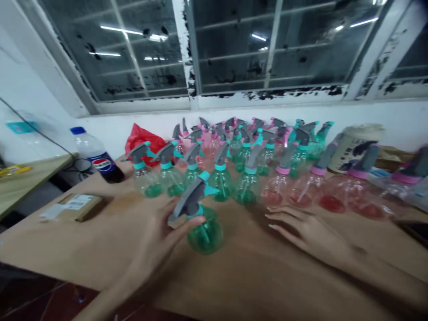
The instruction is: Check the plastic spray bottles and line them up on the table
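A green see-through spray bottle with a grey and turquoise trigger head is in my left hand, tilted to the left. My fingers wrap round its neck, some of them hidden behind it. My right hand holds nothing; its fingers stretch out flat, low over the table, in front of the pink spray bottles. Just beyond the held bottle stands a row of green spray bottles, with turquoise collars and grey triggers.
More spray bottles, pink and green, crowd behind by the wall. At left are a cola bottle, a small cardboard box and a red plastic bag. A white printed container stands back right on the brown table, beneath a window.
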